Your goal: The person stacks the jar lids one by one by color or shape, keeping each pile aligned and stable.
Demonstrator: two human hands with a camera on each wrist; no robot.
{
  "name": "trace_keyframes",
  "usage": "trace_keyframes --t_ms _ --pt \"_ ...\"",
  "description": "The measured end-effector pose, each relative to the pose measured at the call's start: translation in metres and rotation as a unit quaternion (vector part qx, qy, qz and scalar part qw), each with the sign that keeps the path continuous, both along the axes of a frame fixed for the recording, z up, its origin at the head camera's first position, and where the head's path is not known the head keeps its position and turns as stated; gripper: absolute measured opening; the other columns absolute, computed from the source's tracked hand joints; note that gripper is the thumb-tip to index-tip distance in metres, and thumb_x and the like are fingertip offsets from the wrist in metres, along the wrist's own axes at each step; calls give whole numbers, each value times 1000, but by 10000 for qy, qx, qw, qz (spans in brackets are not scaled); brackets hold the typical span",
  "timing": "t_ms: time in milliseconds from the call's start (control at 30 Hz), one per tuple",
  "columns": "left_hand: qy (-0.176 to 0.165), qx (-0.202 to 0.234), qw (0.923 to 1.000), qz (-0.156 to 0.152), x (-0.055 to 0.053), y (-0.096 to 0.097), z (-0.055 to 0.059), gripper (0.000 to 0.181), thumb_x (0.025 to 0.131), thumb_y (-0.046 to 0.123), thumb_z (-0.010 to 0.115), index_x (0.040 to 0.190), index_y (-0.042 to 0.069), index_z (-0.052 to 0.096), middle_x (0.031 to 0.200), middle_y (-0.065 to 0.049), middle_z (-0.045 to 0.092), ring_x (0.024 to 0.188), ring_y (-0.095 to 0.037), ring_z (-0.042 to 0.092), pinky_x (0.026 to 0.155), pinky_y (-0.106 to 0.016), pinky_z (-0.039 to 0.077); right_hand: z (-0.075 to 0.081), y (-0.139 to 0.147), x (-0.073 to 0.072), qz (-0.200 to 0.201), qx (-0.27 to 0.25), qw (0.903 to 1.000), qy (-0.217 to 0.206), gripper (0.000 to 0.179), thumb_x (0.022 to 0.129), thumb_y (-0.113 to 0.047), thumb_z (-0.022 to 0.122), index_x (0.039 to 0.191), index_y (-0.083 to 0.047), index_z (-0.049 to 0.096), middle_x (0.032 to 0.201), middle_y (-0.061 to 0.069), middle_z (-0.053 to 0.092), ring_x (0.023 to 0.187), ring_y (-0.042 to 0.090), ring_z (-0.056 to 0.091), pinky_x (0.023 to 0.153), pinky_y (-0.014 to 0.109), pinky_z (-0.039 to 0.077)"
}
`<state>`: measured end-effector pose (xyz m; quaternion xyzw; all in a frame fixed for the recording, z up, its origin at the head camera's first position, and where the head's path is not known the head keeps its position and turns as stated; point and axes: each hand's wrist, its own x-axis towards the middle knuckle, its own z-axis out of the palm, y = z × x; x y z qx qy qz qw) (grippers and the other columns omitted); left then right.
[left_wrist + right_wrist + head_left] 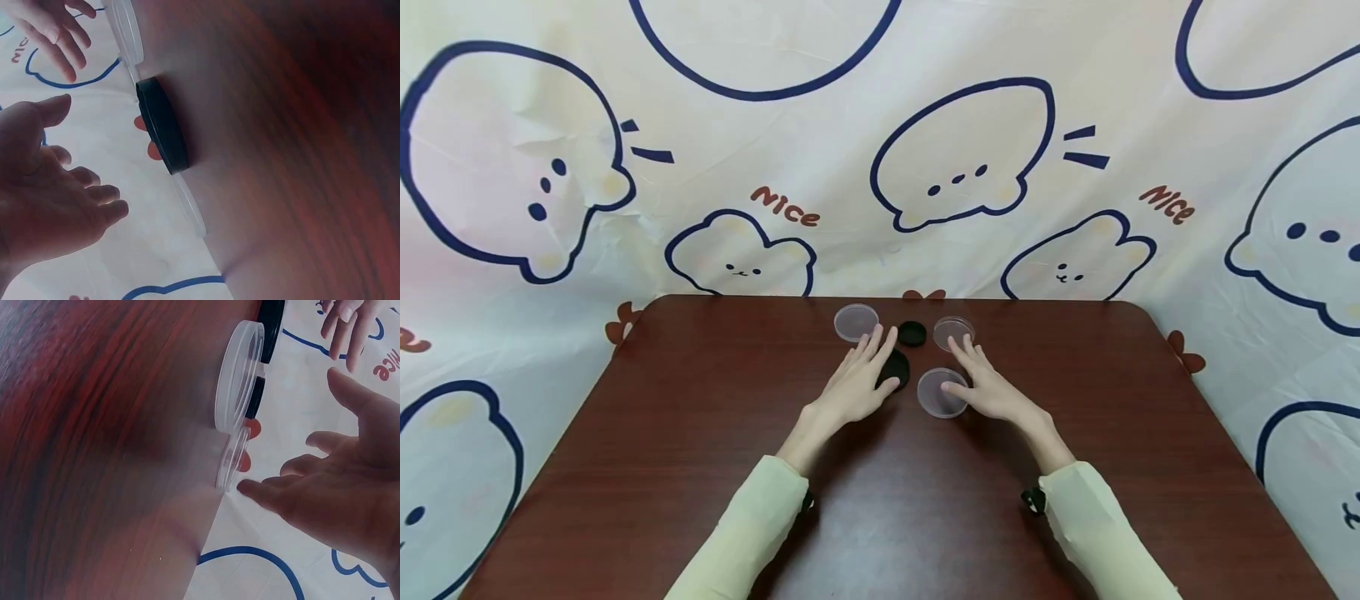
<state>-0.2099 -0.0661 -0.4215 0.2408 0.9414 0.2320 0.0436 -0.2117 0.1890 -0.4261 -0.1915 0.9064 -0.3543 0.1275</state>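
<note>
Both hands hover over a group of round dishes, holding nothing. My left hand, fingers spread, is above the larger black round lid-like disc and partly covers it in the head view. The left wrist view shows a gap between that hand and the thick-edged black disc. My right hand spreads its fingers over the front clear round dish. Its fingertips overlap the rear right clear dish. Seen from the right wrist, the hand stands off from the shallow, upright-walled clear dish.
A smaller black disc sits between the rear right dish and another clear round dish at the back left. All lie near the far edge of the brown wooden table. A cartoon-printed white cloth hangs behind it.
</note>
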Motion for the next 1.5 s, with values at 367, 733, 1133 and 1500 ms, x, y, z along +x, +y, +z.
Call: trace_keyframes --t_ms 367,733,1133,1500 --pt "-219 766 9954 -539 3 11 -2 74 100 22 55 156 13 8 160 -12 1 145 -33 5 113 -51 16 -1 6 2 141 37 9998 97 75 94 -23 64 154 -7 21 157 26 5 141 46 9 106 63 21" --pt "-457 1630 9827 -747 2 33 -1 73 97 15 61 155 11 18 158 -17 16 144 -31 17 111 -55 18 -6 10 -1 118 -416 9982 420 64 91 -4 66 147 3 35 152 28 22 135 42 33 97 54 40" --pt "-685 1571 9843 -418 5 58 -10 74 91 11 68 151 5 26 146 -21 35 132 -37 34 102 -50 35 -11 14 4 114 -485 9987 138 68 87 -2 71 144 8 36 141 30 38 120 43 49 89 45 49" --pt "-1040 611 9923 -280 11 73 -17 84 89 15 72 153 1 18 151 -29 19 137 -43 22 103 -49 36 -18 13 1 58 -121 9997 -195 78 83 -3 75 147 5 31 136 31 34 114 41 50 85 41 51"
